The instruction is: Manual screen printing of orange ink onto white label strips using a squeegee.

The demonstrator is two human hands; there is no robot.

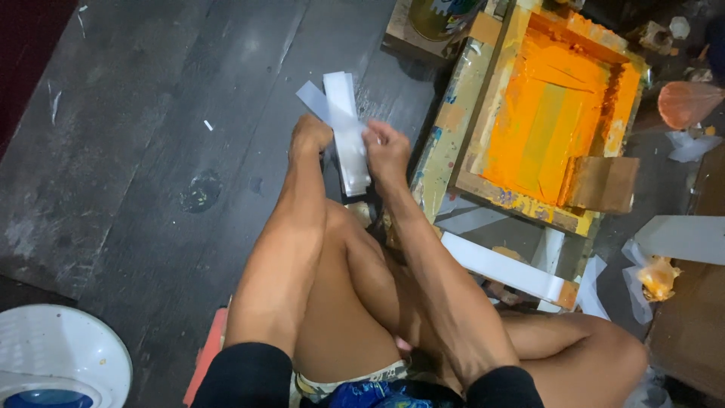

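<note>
1. Nearest my head camera are bent bare knees [355, 302] and both forearms, reaching out over a dark plank floor [151, 151]; both hands meet in front of the knees.
2. Left hand [310, 137] and right hand [387, 149] are both closed on a stack of white strips [346, 128], held upright between them above the floor.
3. Just right of the hands I see a wooden frame [461, 113] filled with orange paint [555, 125]; more white strips [502, 268] lie beneath it.

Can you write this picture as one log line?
left hand: holds white strips | right hand: holds same strips | beside: orange-inked screen frame
</note>
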